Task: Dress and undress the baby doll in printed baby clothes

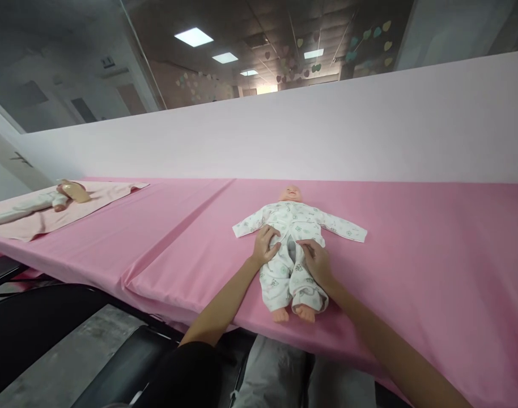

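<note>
A baby doll [291,194] lies on its back on the pink-covered table, its head toward the wall and bare feet toward me. It wears a white printed long-sleeved top [295,214] and matching trousers [276,283]. Both sleeves spread outward, and the doll's hands do not show. At the left of the waist my left hand [265,247] has its fingers closed on the trousers' fabric. My right hand [317,260] pinches the trousers on the other side. Between the hands a grey patch [292,248] shows at the crotch.
Pink cloth [433,249] covers the table up to a white wall [284,136] with glass above. Far left, another doll in white [27,207] lies on a pale pink towel [101,199] beside a yellowish bottle [75,191]. Black chairs [127,368] stand at the lower left.
</note>
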Available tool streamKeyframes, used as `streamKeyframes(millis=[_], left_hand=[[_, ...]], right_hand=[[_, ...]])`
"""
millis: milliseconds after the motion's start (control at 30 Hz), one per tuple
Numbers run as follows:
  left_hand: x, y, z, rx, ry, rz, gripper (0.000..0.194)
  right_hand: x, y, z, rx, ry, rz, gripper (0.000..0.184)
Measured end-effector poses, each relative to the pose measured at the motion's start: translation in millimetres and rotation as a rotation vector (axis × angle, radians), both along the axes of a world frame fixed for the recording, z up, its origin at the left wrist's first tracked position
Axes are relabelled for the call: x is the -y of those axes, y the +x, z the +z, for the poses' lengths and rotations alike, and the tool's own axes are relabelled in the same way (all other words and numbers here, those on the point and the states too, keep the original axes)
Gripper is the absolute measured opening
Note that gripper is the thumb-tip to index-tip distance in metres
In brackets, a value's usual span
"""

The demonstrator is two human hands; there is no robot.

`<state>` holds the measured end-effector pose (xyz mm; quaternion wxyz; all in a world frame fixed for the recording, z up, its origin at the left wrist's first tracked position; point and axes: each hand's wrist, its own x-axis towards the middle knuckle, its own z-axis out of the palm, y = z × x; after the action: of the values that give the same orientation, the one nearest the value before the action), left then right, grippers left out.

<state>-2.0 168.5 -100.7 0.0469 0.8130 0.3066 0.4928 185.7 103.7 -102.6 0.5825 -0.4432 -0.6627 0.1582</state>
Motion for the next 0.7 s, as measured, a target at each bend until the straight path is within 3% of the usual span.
streamKeyframes(millis=[167, 267, 467, 600, 700], left_hand=[[2, 1, 3.5, -0.013, 0.0, 0.08, 0.009], [6, 3, 7.9, 0.008, -0.018, 0.11, 0.012], [19, 15, 18.6, 0.352, -0.211, 0.252, 0.022], [30, 18, 21.4, 0.2, -0.082, 0.117, 0.021], [36, 15, 14.9, 0.104, 0.045, 0.009, 0.017]], right_hand=[[6, -3, 8.0, 0.048, 0.141, 0.008, 0.023], [8, -5, 8.4, 0.062, 0.157, 0.014, 0.024], [10, -3, 9.4, 0.082, 0.036, -0.001, 0.027], [9, -3, 12.5, 0.112, 0.058, -0.046, 0.029], [8, -3, 12.3, 0.122, 0.119, -0.087, 0.032]])
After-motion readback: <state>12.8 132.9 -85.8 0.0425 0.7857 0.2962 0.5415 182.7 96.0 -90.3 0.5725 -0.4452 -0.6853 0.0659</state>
